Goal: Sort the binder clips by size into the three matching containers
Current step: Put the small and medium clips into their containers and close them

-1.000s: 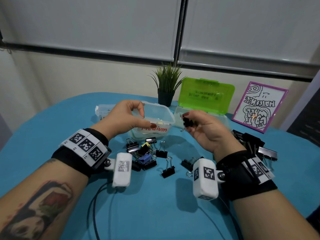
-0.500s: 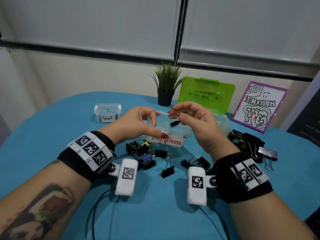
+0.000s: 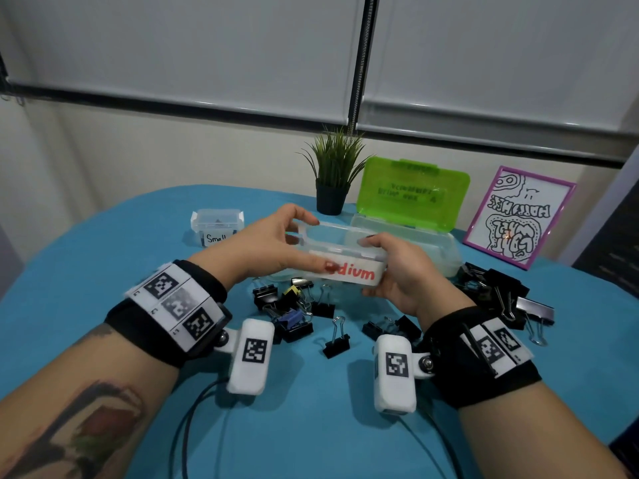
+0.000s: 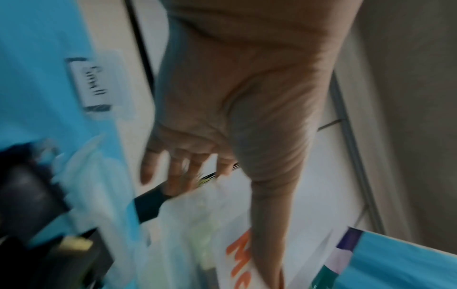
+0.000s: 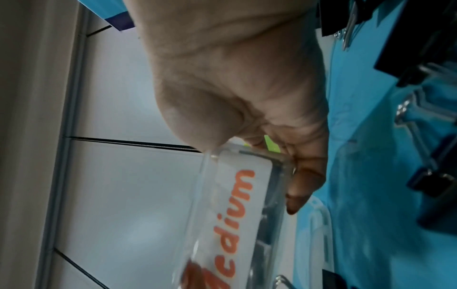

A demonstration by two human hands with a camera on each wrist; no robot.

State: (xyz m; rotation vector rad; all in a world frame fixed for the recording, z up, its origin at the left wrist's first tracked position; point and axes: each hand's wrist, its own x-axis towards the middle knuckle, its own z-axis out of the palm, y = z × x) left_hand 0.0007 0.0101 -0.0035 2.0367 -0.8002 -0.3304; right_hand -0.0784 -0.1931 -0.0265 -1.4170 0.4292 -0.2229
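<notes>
A clear box labelled "Medium" (image 3: 349, 261) is held above the blue table between both hands. My left hand (image 3: 276, 240) grips its left end, thumb on the label, fingers over the far rim. My right hand (image 3: 397, 267) grips its right end; in the right wrist view the Medium box (image 5: 237, 205) sits between thumb and fingers. A lidded box marked "Small" (image 3: 217, 226) stands at the back left. An open box with a green lid (image 3: 411, 202) stands behind the hands. Loose binder clips (image 3: 294, 305) lie under the held box, and larger black clips (image 3: 501, 292) are heaped at the right.
A potted plant (image 3: 333, 174) stands at the back centre and a purple-framed drawing (image 3: 518, 216) leans at the back right. Black cables (image 3: 193, 426) run off the near table edge. The blue tablecloth (image 3: 86, 271) lies bare at the left.
The right hand dropped its small black clip into the Medium box and then took hold of the box's right end. The box shifted right and nearer, uncovering the Small box.
</notes>
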